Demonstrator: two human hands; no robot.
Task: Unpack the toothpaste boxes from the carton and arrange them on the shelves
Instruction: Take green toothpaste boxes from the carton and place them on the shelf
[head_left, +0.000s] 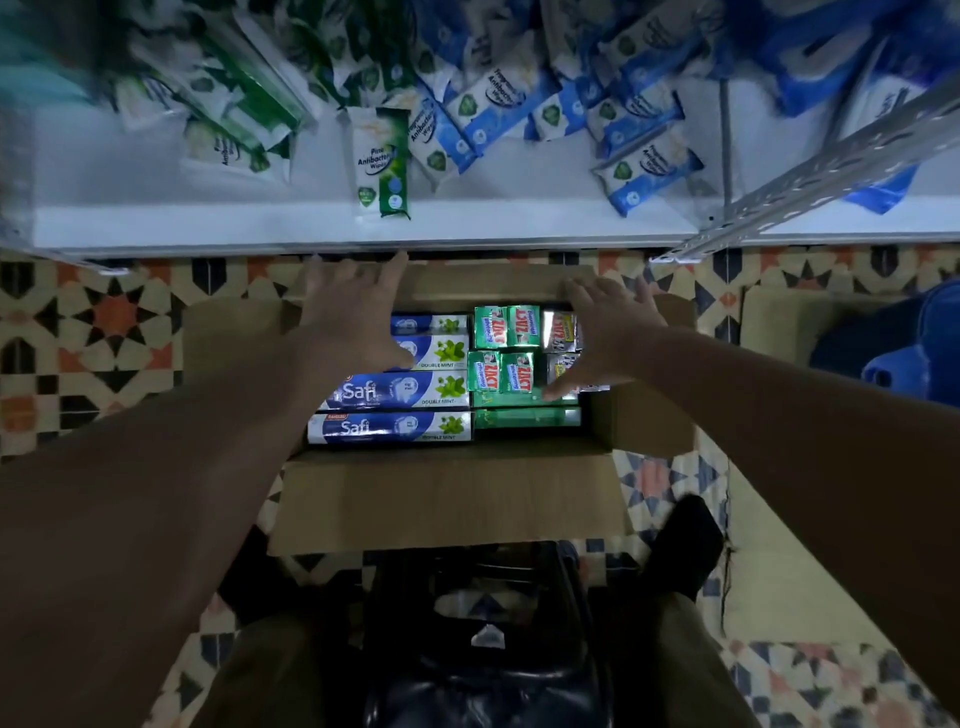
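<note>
An open brown carton (447, 499) stands on the patterned floor below the shelf. Inside lie blue-and-white Safi toothpaste boxes (395, 389) on the left, with green Zact boxes (501, 348) and silver ones (560, 332) standing on end on the right. My left hand (353, 312) hovers with spread fingers over the carton's far left part, above the Safi boxes. Over the carton's right side my right hand (608, 332) is spread, its thumb near a green box. Neither hand holds anything.
A white shelf (208, 218) above the carton carries several green and blue antibacterial wipe packs (382, 161). A grey slotted metal post (810, 171) crosses at the right. A blue plastic object (909, 343) sits at the far right, a dark stool (483, 623) by my legs.
</note>
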